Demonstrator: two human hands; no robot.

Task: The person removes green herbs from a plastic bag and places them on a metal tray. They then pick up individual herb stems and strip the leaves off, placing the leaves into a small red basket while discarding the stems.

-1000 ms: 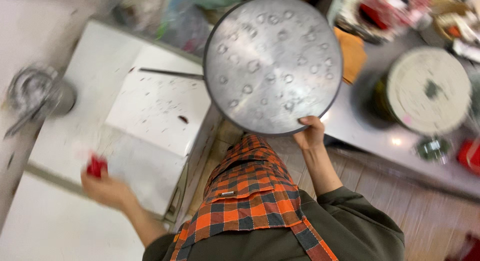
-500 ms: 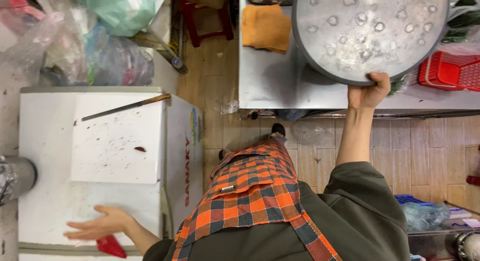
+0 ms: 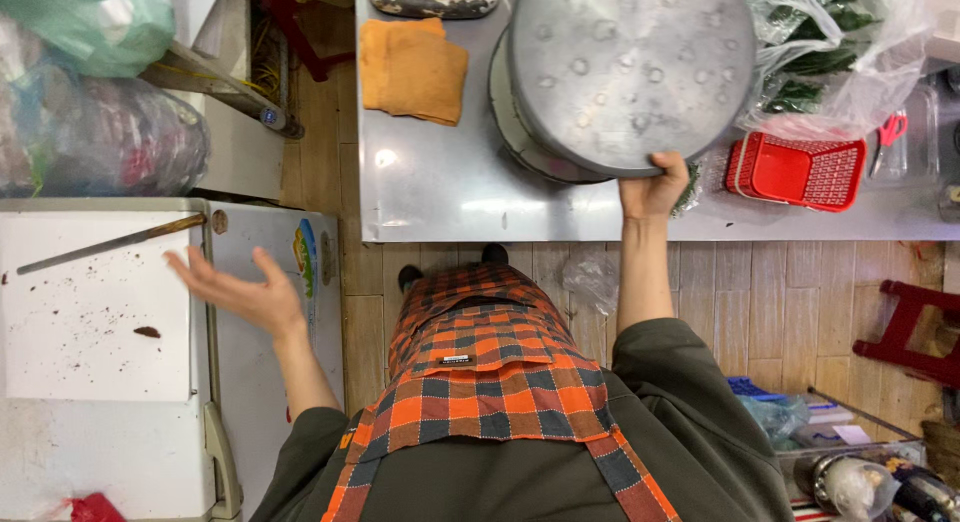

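While our right hand clamps the near rim of the large round dimpled metal tray, held tilted above the near edge of the steel table, our left hand hangs open and empty over the white chest freezer. We judge the tray stiff, light and slick; rim holds suit it best. An orange folded cloth lies at the far edge, a red plastic basket near the front edge. Wooden planks cover the floor.

A working kitchen: a steel worktop with a bag of greens, an orange cloth, a red basket, and a white chest freezer.
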